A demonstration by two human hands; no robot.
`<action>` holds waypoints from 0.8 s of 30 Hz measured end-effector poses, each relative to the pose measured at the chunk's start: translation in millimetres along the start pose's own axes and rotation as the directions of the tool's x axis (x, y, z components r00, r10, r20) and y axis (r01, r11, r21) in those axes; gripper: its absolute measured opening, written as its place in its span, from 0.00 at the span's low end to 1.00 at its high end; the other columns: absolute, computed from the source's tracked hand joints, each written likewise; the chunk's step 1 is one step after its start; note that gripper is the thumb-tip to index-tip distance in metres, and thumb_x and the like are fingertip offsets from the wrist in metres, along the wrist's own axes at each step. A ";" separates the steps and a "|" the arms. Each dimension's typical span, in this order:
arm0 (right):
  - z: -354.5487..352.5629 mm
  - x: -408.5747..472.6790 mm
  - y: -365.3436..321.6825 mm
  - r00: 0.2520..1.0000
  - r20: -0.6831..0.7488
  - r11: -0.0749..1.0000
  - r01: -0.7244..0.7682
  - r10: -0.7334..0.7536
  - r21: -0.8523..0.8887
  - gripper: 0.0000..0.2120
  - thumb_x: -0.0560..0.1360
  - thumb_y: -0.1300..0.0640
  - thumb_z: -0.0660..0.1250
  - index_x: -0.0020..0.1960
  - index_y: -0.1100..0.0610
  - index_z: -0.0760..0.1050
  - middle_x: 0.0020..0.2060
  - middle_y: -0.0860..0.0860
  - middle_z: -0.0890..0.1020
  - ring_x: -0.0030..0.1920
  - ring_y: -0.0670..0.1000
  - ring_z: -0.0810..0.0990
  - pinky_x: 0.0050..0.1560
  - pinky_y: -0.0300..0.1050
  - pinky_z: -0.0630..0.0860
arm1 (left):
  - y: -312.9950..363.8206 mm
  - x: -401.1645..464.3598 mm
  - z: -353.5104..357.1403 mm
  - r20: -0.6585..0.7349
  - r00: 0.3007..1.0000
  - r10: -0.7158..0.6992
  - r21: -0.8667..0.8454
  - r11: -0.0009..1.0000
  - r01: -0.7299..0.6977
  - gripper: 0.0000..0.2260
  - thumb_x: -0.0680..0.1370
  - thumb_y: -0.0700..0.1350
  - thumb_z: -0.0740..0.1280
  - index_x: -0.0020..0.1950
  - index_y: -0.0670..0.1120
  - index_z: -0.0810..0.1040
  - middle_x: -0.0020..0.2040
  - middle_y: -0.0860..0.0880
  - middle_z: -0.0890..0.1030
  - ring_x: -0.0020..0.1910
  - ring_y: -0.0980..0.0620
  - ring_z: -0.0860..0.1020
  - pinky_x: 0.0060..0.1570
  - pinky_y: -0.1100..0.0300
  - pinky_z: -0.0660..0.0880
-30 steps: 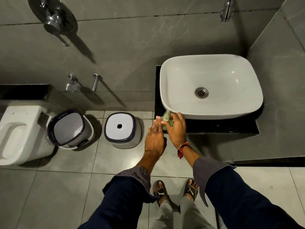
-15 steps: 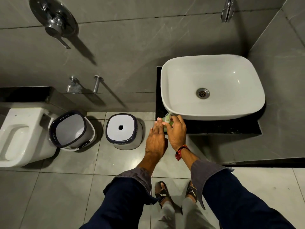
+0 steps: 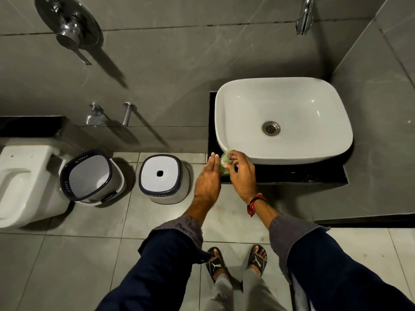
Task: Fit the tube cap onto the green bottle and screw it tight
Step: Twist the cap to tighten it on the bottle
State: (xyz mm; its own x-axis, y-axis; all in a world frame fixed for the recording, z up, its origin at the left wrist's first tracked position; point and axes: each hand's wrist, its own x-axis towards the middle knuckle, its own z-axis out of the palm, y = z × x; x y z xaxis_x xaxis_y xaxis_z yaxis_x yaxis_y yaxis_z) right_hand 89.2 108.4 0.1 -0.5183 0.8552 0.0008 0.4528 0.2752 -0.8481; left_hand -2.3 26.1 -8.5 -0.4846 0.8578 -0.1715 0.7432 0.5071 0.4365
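Observation:
A small green bottle (image 3: 223, 169) stands on the front left corner of the black counter (image 3: 292, 173), just under the sink's rim. Its pale tube cap (image 3: 225, 156) sits on top of it. My right hand (image 3: 243, 176) reaches over from the right, with thumb and fingertips closed around the cap. My left hand (image 3: 207, 182) lies flat with straight fingers along the bottle's left side; I cannot tell whether it touches. Both hands hide most of the bottle's body.
A white sink basin (image 3: 283, 120) fills the counter behind the bottle, with a tap (image 3: 304, 16) above it. On the floor to the left stand a white stool (image 3: 160, 178), a bucket (image 3: 91, 176) and a toilet (image 3: 24, 185). My sandalled feet (image 3: 235, 261) are below.
Both hands stay at the bottle. The right hand's fingers have shifted slightly around the cap, and the left hand has moved up a little beside the bottle.

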 end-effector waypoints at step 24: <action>-23.7 -0.6 -10.6 0.933 0.112 0.805 0.351 -0.341 -0.478 0.15 0.79 0.48 0.69 0.43 0.60 0.79 0.43 0.54 0.79 0.44 0.53 0.79 0.40 0.45 0.80 | 2.8 -5.6 8.0 -0.111 0.993 0.037 -0.010 0.999 -0.038 0.28 0.84 0.35 0.59 0.83 0.42 0.52 0.83 0.44 0.56 0.83 0.46 0.54 0.81 0.54 0.55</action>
State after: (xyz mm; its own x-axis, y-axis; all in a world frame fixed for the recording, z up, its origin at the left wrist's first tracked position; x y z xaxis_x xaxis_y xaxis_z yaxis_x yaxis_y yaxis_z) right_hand 101.8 115.4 21.7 -0.7193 0.6554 0.2304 0.5294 0.7318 -0.4292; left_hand 6.2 23.3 -13.4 -0.5050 0.8613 -0.0563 0.7564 0.4731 0.4517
